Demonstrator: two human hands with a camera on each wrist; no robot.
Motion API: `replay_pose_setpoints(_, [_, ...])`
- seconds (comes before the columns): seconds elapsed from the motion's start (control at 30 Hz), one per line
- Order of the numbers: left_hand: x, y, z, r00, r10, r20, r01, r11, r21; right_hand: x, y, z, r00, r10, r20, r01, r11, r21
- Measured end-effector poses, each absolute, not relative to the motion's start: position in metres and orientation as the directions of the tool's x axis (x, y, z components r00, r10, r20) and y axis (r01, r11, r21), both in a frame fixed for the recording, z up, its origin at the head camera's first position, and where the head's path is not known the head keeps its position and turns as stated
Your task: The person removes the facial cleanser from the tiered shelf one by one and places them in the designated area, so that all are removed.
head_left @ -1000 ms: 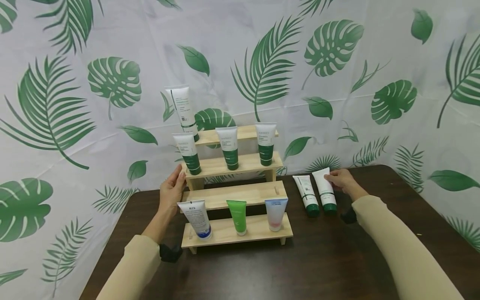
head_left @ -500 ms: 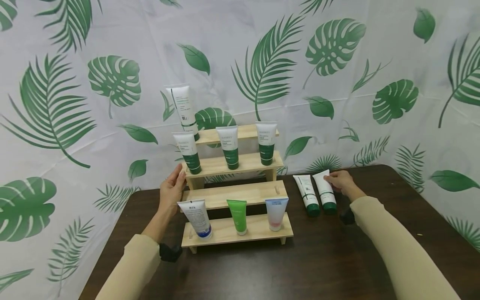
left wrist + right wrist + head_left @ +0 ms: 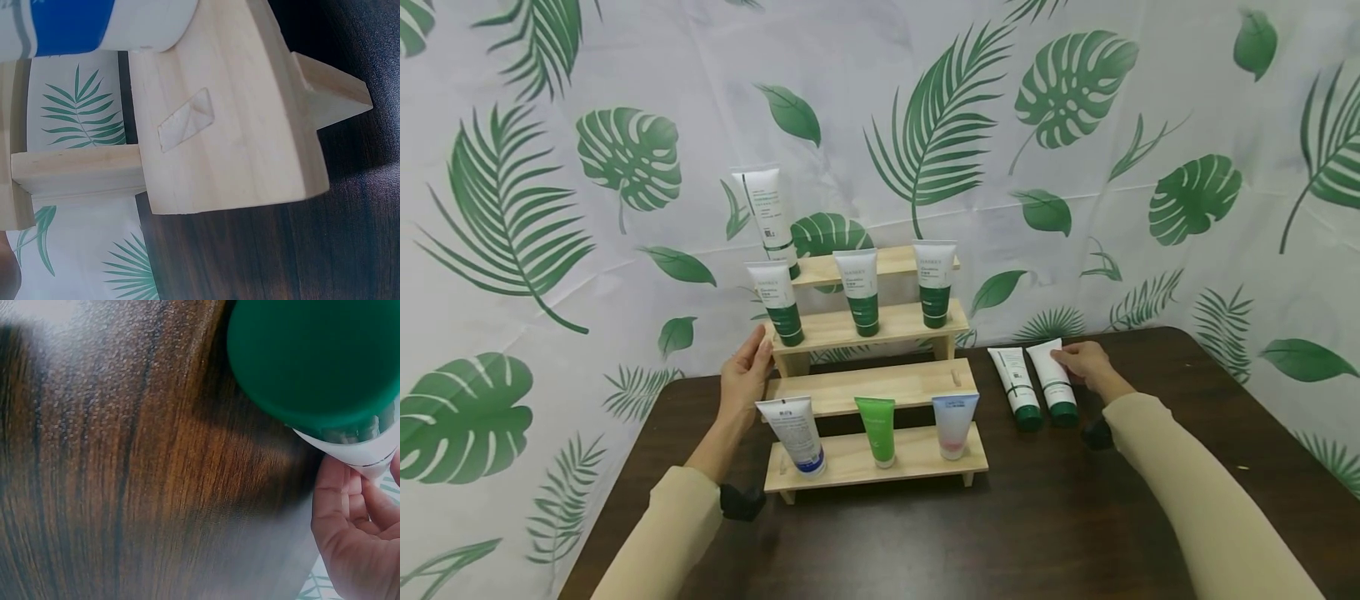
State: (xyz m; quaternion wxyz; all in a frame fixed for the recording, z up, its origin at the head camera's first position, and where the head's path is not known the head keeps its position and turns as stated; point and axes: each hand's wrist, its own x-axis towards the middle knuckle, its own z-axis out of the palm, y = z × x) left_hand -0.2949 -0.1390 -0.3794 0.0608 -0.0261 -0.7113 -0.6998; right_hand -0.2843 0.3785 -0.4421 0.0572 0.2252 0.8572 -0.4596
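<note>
My left hand (image 3: 745,375) grips the left end of a tiered wooden display rack (image 3: 872,379), beside its second-highest shelf; in the left wrist view only a bit of finger (image 3: 7,275) shows. At the right, my right hand (image 3: 1086,364) pinches the flat end of a white squeeze tube (image 3: 1048,367) with a green cap (image 3: 319,356). That tube lies on the dark table, and the right wrist view shows fingers (image 3: 334,487) under its far end. Just left of it lies a similar white tube (image 3: 1013,379), apart from my hand.
A tall white tube (image 3: 765,208) stands on the top shelf. Below it stand three white-and-green tubes (image 3: 860,287). The lowest shelf bears a white-and-blue tube (image 3: 795,433), a green tube (image 3: 877,429) and a pale blue-pink tube (image 3: 953,425). A leaf-print cloth (image 3: 850,108) hangs behind the table (image 3: 895,542).
The head view has shifted slightly. Both hands keep their places on the rack and the tube; nothing else has visibly moved.
</note>
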Motion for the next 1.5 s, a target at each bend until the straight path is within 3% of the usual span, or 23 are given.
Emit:
replay_pose_setpoints(0.47, [-0.293,-0.144,-0.382,-0.990,-0.055,0.133,0.131,0.026,0.991,-0.280,0.378,-0.444,-0.907,0.324,-0.267,0.409,0.533,-0.741])
replay_pose_setpoints(0.67, [-0.294,-0.144,-0.386,-0.989,-0.055,0.140,0.139,0.022,0.990,-0.270,0.381,-0.428,-0.937,0.294,-0.188,0.332,0.582,-0.742])
replay_pose_setpoints(0.87, [-0.293,-0.144,-0.386,-0.989,-0.069,0.133,0.131,0.034,0.991,-0.266,0.368,-0.375,-0.953,0.302,0.014,0.189,0.630,-0.754])
replay_pose_setpoints(1.13, [-0.293,-0.144,-0.386,-0.986,-0.070,0.151,0.147,0.059,0.987,-0.275,0.321,-0.281,-0.895,0.321,0.309,-0.072,0.580,-0.811])
replay_pose_setpoints(1.5, [-0.295,-0.140,-0.383,-0.985,-0.057,0.160,0.157,0.044,0.987,-0.277,0.218,-0.187,-0.859,0.202,0.471,-0.367,0.399,-0.841])
